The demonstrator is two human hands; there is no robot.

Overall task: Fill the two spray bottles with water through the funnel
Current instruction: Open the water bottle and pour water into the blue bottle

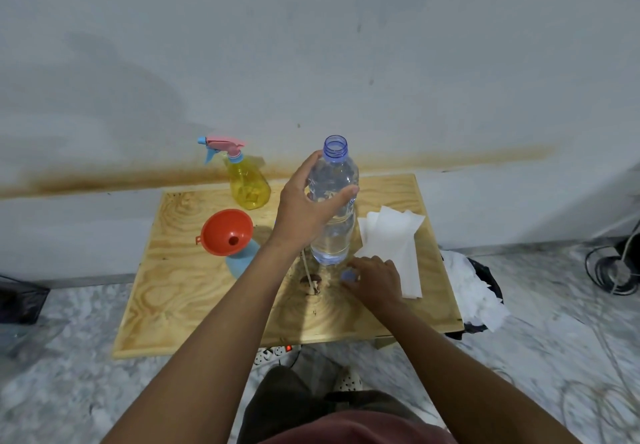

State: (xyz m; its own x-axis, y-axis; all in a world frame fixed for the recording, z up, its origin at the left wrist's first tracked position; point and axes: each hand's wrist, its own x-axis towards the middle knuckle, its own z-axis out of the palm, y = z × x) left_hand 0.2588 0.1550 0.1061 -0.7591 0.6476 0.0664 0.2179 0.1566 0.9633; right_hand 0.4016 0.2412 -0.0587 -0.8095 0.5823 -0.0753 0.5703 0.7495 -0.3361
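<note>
**Uncapped water bottle held before the pour: where a spill could start**

The left grip [308, 211] was wrapped round the upper body of the clear water bottle [334, 236], which stood upright near the middle of the worktop [180, 298] with its neck open. The right grip [375, 282] rested on the worktop toward the near edge, just beside the bottle's base, its fingers curled on the blue cap [348, 275]. The orange funnel [227, 232] sat tilted in the neck of the blue spray bottle [242, 263] toward the left edge. The yellow spray bottle [249, 184] stood at the far edge with its trigger head on. Paper towels [391, 239] lay along the right edge, and a thin white tube [308, 270] lay between the two forearms.

Judged risks:
- The bottle looked nearly full and thin-walled, so a hard squeeze on lifting would probably push water out of the open neck.
- The funnel leaned to one side. A fast stream striking its high wall could tip it or splash over the rim.
- The blue bottle appeared light and stood unsteadied, so a pour from one hand alone might nudge it over.
- A narrow spout could back up, so the pour would need pauses.
- The yellow bottle could not be filled until its head came off.
- The towels lay well apart from the funnel, on the side away from any likely spill
</note>
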